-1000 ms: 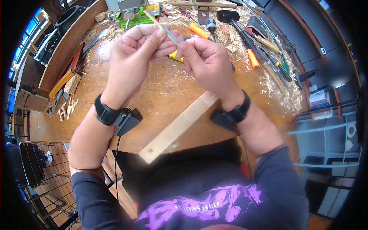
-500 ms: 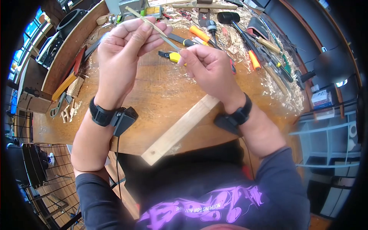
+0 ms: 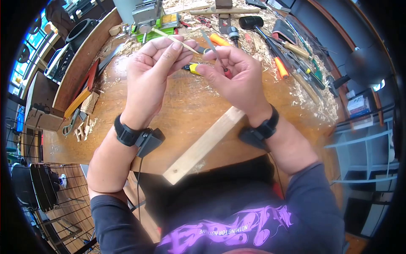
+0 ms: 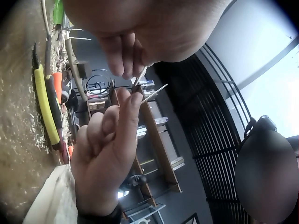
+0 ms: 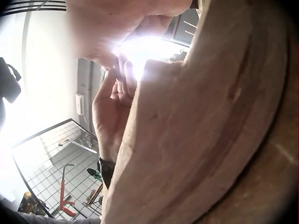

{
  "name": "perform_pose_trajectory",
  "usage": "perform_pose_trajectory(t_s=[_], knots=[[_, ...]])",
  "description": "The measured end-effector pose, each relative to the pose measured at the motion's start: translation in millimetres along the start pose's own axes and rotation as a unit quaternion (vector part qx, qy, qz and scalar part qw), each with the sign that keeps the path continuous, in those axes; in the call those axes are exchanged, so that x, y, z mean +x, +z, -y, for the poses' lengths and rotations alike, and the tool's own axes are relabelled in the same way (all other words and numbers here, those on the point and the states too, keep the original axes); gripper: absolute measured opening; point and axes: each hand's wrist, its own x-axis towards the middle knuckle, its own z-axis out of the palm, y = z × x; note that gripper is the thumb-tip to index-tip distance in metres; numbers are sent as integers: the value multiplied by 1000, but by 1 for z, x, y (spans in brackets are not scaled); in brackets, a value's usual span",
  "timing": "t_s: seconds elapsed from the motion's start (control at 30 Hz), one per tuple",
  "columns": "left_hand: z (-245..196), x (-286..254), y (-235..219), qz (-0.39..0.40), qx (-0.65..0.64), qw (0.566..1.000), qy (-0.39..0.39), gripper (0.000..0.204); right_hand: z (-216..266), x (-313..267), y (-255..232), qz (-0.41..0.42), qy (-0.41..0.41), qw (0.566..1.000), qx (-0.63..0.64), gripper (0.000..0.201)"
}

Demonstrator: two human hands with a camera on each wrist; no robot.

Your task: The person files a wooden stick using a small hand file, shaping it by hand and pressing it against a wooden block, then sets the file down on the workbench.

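Observation:
Held up over the workbench, my left hand [image 3: 154, 70] pinches a thin pale wooden stick [image 3: 162, 33] between thumb and fingers. The stick's narrow end points toward my right hand [image 3: 242, 78]. Between the right thumb and fingers is a slim grey needle file [image 3: 210, 45], its red handle [image 3: 228, 73] inside the palm and its tip angled up and away. The file stands apart from the stick in the head view. In the left wrist view, the right hand [image 4: 110, 140] shows below the left one. Below the right forearm lies a flat wooden board [image 3: 203, 146].
A yellow utility knife [image 3: 194, 69] lies just beyond the hands. Shavings, an orange-handled tool [image 3: 219, 40], a black mallet [image 3: 251, 22] and several other hand tools cover the back and right. A green-based vise [image 3: 163, 31] stands at the back. Scissors [image 3: 71, 122] lie at left.
The file, earlier laid against the stick, has swung up and away from it, so its red handle now shows. The left hand shifted left, then back right with the stick.

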Motion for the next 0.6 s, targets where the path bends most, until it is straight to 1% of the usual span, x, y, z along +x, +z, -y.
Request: perform_pose_trajectory(t_s=[0.1,0.2,0.27,0.3,0.37,0.43,0.5,0.6], knots=[[5,-5,4,18,-22,999,-22,20,-1,0,-2,2,-7,1000,-25,18],[14,-8,5,17,-2,999,-48,18,0,0,-5,1,15,1000,-22,16],[16,-8,6,19,-8,998,-53,18,4,0,-5,-3,6,998,-70,13],[16,-8,7,18,-16,998,-56,18,5,1,-5,-5,6,998,-69,13],[12,-5,6,11,-2,998,-58,18,5,1,-6,6,33,997,-76,16],[9,-2,0,5,12,998,-60,18,2,3,-8,2,36,998,-57,17],[9,4,-8,-11,5,999,-41,18,-1,5,-9,0,37,999,-37,19],[6,8,-13,-34,27,998,-44,18,-1,9,-13,-22,50,998,-13,23]])
